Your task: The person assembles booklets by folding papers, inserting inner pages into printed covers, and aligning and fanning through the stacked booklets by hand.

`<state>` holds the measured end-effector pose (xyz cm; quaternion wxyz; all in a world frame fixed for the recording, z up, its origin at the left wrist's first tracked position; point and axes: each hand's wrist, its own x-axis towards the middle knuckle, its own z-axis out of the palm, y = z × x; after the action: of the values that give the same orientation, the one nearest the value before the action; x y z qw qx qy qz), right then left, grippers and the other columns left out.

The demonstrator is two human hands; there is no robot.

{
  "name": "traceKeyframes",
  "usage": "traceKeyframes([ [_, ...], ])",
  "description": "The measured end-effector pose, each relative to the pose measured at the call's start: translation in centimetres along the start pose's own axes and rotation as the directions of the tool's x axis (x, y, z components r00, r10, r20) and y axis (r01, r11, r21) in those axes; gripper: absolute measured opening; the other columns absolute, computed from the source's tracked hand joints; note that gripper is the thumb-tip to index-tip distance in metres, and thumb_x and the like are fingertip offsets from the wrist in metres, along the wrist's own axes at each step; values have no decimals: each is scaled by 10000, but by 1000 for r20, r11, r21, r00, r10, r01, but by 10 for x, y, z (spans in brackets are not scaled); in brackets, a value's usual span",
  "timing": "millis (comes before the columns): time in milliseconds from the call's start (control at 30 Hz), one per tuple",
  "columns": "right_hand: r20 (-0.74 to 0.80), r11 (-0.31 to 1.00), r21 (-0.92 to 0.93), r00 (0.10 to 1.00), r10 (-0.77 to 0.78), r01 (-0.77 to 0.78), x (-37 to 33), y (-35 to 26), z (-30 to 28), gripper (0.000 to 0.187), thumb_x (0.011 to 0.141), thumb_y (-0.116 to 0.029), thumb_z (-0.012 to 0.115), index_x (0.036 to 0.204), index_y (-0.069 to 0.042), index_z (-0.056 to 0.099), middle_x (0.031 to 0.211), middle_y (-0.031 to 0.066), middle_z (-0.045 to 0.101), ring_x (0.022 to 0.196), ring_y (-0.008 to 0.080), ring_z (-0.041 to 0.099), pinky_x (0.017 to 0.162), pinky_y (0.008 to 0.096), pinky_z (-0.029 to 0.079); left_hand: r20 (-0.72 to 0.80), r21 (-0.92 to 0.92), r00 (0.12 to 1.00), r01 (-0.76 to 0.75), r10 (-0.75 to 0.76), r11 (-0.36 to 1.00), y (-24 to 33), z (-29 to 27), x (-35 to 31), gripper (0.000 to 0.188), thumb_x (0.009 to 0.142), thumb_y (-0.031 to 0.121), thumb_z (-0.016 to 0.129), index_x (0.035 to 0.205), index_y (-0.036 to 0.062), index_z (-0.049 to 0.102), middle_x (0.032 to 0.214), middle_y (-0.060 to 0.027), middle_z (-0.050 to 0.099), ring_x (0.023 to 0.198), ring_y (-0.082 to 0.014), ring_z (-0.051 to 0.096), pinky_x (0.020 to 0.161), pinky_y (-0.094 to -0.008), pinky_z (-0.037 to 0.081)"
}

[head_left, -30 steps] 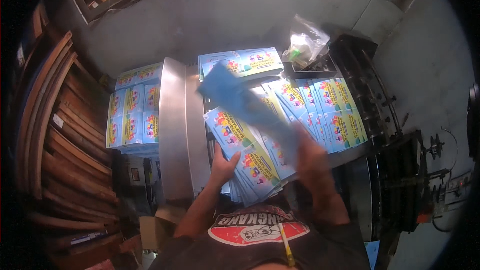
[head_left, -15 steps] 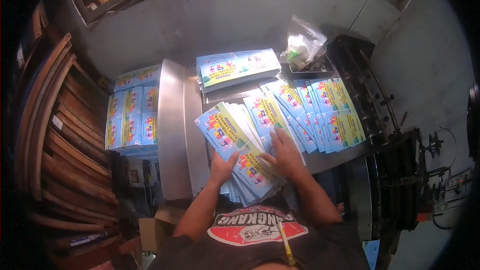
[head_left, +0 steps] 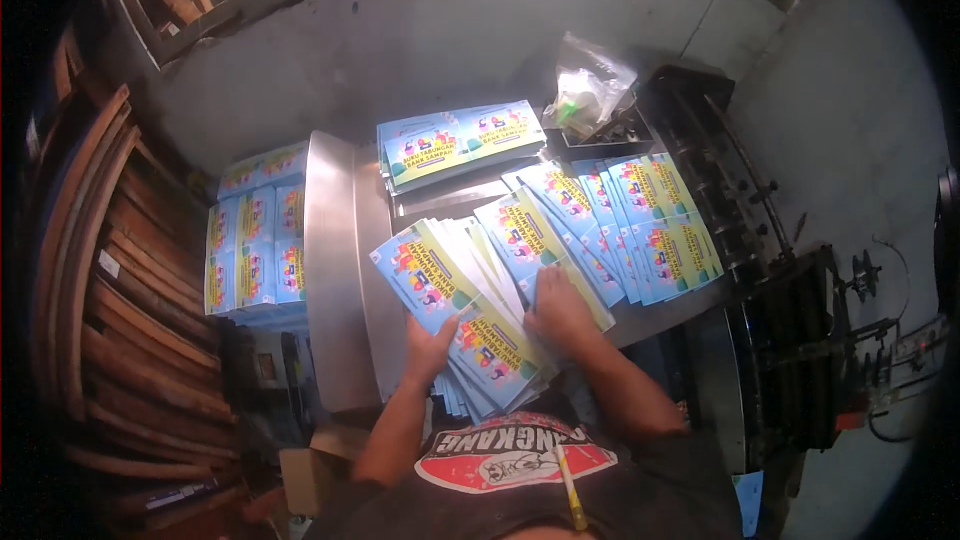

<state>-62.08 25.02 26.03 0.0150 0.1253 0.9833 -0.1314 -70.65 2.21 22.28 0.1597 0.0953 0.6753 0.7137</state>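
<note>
A fanned stack of blue-and-yellow printed cover sheets lies slanted before my body. My left hand grips its left edge, thumb on top and the other fingers hidden beneath. White edges of the lower sheets show along the right side of the fan. My right hand is closed, its fingers bent together over the lower part of another pile of printed sheets just to the right. Whether a sheet is pinched in those fingers is hidden.
More printed sheets lie overlapped at the table's right. A neat stack stands at the back, beside a black tray with a plastic bag. Past a raised metal panel, several piles stand left. Wooden frames lean nearby.
My right hand has drawn its spread fingers in and bent them, sliding slightly toward me over the sheets. My left hand keeps its grip on the fanned stack. The whole view has shifted a little.
</note>
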Motion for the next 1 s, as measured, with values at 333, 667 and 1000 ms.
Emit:
traceKeyframes([
  [333, 165, 874, 483, 986, -26, -58, -8, -66, -41, 473, 861, -259, 646, 1216, 33, 538, 1033, 267, 640, 982, 415, 636, 828, 491, 510, 4, 7, 999, 41, -41, 999, -3, 1, 6, 496, 878, 173, 686, 1275, -22, 464, 1143, -137, 643, 1001, -227, 638, 918, -365, 485],
  [667, -331, 947, -305, 943, -8, -99, 27, 90, -11, 156, 840, -185, 617, 874, -34, 602, 884, 130, 623, 849, 287, 614, 740, 412, 524, 48, -82, 999, 21, -17, 996, 11, 11, 10, 410, 876, 89, 666, 1224, -34, 485, 1116, -137, 637, 1004, -222, 632, 888, -357, 503],
  [1000, 20, 974, 144, 983, -181, 176, -28, -57, -34, 176, 870, -171, 576, 830, 0, 593, 801, 182, 641, 719, 367, 669, 655, 470, 539, -26, 23, 1000, 16, -16, 1000, 16, 15, 11, 568, 843, 182, 732, 1284, -20, 436, 1145, -140, 626, 1039, -226, 619, 931, -362, 479],
])
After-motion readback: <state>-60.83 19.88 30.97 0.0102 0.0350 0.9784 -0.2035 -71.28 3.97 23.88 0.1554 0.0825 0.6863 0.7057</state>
